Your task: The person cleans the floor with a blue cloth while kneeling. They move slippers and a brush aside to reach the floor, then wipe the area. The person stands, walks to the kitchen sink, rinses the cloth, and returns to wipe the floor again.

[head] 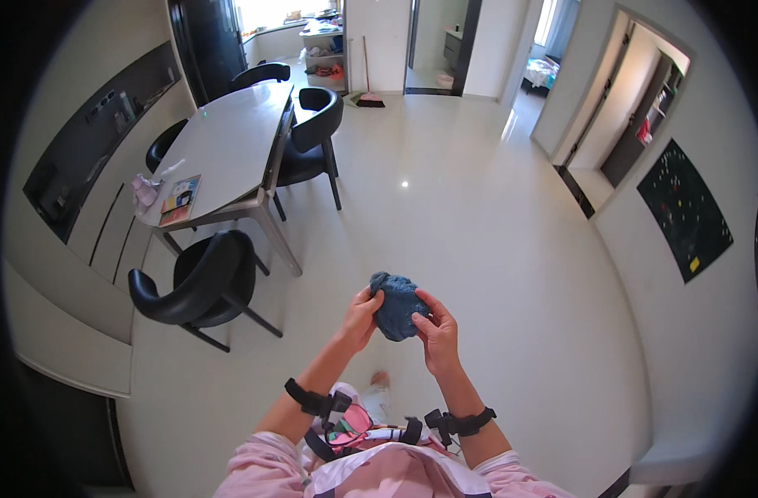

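Note:
A bunched blue cloth, rough and textured, is held up in front of my body above the pale floor. My left hand grips its left edge, with the thumb on top near a twisted fold. On the other side, my right hand pinches the right edge between thumb and fingers. Both hands touch only the cloth, and the fingers behind it are partly hidden. Each forearm wears a black strap with a small device.
To the left stands an oval table with books and a pink item on it. A black chair is nearest; others surround the table. A broom leans at the far wall. Doorways open at the far side and right.

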Demonstrator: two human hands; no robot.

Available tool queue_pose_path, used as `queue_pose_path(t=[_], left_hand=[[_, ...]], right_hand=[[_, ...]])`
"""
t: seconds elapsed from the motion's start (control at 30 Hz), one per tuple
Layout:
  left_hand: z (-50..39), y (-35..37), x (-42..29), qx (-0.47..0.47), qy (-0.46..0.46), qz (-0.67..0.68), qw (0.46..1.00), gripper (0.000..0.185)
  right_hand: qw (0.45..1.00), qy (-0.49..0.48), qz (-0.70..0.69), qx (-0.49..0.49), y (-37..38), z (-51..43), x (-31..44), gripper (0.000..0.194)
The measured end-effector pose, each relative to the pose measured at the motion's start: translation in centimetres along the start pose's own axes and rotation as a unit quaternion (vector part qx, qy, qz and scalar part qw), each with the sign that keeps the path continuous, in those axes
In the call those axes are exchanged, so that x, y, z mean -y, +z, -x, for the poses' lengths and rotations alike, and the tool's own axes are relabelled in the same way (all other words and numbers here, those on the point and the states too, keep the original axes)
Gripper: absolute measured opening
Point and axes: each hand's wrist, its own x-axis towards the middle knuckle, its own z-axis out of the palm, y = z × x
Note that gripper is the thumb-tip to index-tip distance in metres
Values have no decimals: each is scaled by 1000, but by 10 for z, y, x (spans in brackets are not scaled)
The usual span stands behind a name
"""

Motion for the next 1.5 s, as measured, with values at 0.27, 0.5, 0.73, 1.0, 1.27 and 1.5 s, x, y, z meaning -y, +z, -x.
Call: queue_pose_path(t=[0.27,0.5,0.73,1.0,1.27,1.5], left_hand=[[-242,66,-60,68,-49,-72,994,34],[-477,84,-111,31,-36,-63,997,34],[-657,62,-204,-58,35,-19,998,33],[-892,-7,-319,-87,60,6,994,32],[-1127,-29,-447,-25,53,-18,998,31],[-1327,-101,-546,-35,68,-18,997,31]], right_hand=[[997,-62,-40,-28,-28,-207,83,51],[998,-48,-33,-18,-46,-459,132,58],[993,-15,59,102,-3,-690,166,61],[984,2,84,155,66,-963,169,62],[992,-17,62,111,125,-1214,205,72],[985,33,86,146,187,-1451,190,71]])
